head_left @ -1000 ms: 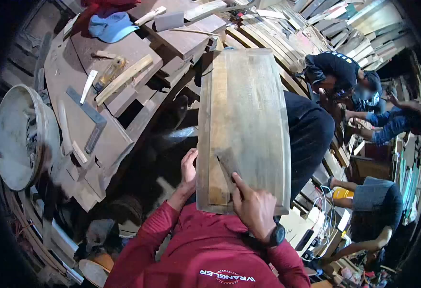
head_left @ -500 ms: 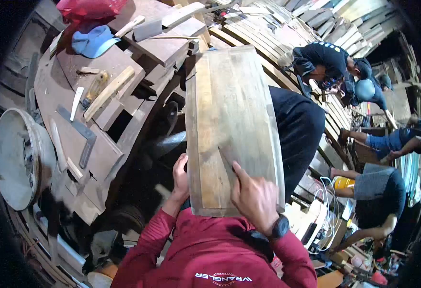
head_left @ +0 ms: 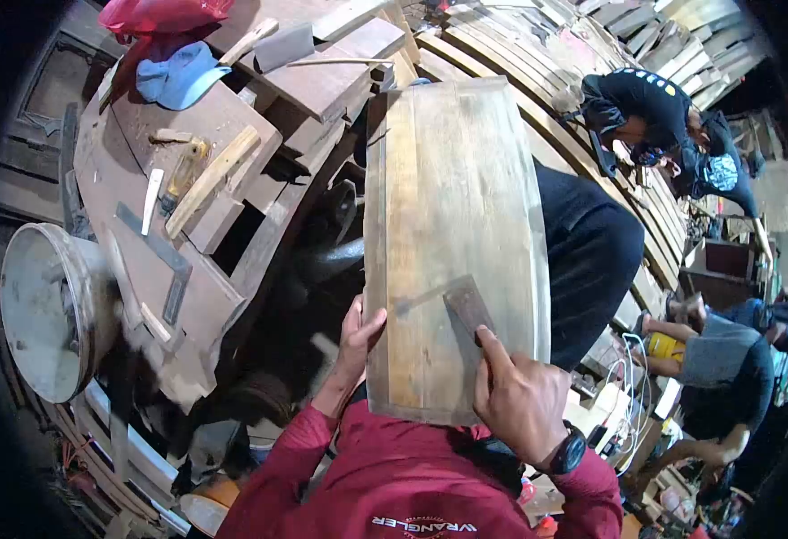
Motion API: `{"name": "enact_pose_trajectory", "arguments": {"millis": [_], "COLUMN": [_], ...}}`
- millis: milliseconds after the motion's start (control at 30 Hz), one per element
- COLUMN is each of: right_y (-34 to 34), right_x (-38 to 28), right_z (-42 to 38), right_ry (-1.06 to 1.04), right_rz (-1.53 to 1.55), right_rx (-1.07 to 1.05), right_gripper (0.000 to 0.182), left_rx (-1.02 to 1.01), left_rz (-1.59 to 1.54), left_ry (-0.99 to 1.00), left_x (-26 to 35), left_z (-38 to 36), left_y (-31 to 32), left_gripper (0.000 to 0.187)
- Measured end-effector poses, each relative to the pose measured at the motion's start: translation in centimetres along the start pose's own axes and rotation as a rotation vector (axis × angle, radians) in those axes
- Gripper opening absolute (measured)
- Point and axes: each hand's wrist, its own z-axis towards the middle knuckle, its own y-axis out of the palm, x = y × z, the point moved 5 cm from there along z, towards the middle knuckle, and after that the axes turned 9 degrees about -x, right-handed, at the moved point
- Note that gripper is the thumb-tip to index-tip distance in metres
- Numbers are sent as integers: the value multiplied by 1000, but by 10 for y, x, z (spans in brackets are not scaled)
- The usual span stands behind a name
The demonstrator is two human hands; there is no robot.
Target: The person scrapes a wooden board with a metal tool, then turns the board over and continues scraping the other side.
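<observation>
A long wooden panel (head_left: 457,198) made of joined boards leans across my lap, with grey smears over much of its face and a paler strip along its left side. My left hand (head_left: 358,341) grips the panel's lower left edge, thumb on the face and the other fingers partly hidden behind. In my right hand (head_left: 524,400) is a putty knife (head_left: 468,305) with a dark flat blade, my index finger stretched along it. The blade lies against the lower middle of the panel, near a small dark patch.
On the left bench (head_left: 124,171) lie a blue cap (head_left: 181,76), a carpenter's square (head_left: 165,260), a bottle (head_left: 183,171) and wood offcuts. A large bucket (head_left: 52,310) stands at far left. White cables (head_left: 636,386) and several people are on the right, beside wooden slats (head_left: 501,67).
The putty knife has turned so its blade face shows more, and my right hand sits lower. My left thumb now rests on the panel's face. The view has shifted slightly.
</observation>
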Motion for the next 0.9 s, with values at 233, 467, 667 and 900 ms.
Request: {"name": "enact_pose_trajectory", "arguments": {"millis": [233, 467, 667, 900], "right_y": [-3, 3, -49, -55], "right_x": [11, 23, 40, 40], "right_z": [28, 55, 30, 40], "right_ry": [-72, -147, -9, 60], "right_rz": [5, 15, -1, -52], "right_rx": [27, 11, 65, 0], "right_gripper": [44, 41, 36, 35], "left_rx": [-256, -366, -433, -247], "left_rz": [-805, -1228, -1237, -916], "left_ry": [-78, -165, -145, -247], "left_x": [-11, -19, -36, -50], "left_z": [-1, -2, -13, -10], "left_y": [-3, 23, 24, 11], "left_gripper": [58, 68, 66, 60]}}
